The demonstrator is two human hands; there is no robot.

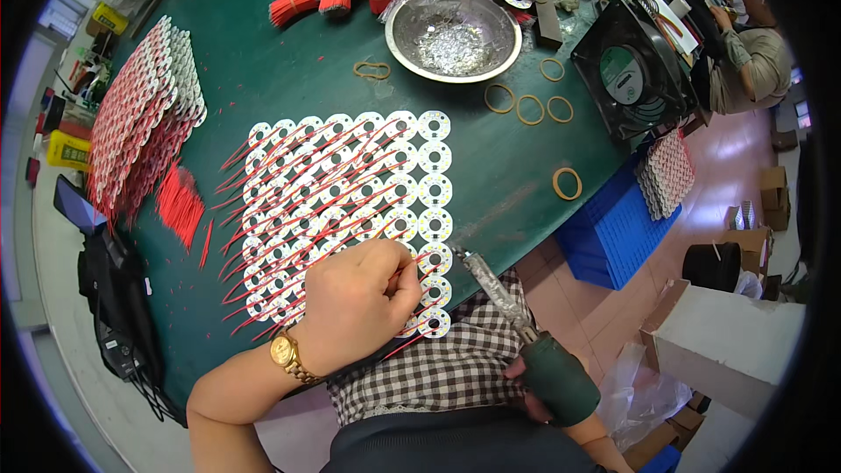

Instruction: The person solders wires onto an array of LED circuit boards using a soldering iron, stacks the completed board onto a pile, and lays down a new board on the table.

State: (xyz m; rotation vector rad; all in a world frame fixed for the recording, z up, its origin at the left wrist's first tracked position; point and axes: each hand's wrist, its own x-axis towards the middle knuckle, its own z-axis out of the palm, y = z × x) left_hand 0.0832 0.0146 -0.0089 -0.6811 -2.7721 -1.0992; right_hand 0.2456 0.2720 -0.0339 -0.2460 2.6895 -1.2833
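Note:
A panel of round white LED circuit boards (pixel 435 192) lies flat at the table's near side, with thin red wires (pixel 302 184) slanting across most of its columns. Over its lower part rests my left hand (pixel 361 293), closed in a pinch. A red wire appears to come from its fingertips toward the rightmost column; the fingers partly hide it. My right hand (pixel 523 390) grips a soldering iron (pixel 561 377) with a dark green body, and that body covers most of the hand. Just right of the rightmost column is the iron's tip, apart from the boards.
Stacked wired panels (pixel 140 114) and a loose bundle of red wires (pixel 180 206) lie at left. A metal bowl (pixel 454 33) with silvery scraps stands at the back, near rubber bands (pixel 529 109). At right are a black fan (pixel 626 70), a blue crate (pixel 604 236) and another person (pixel 753 61).

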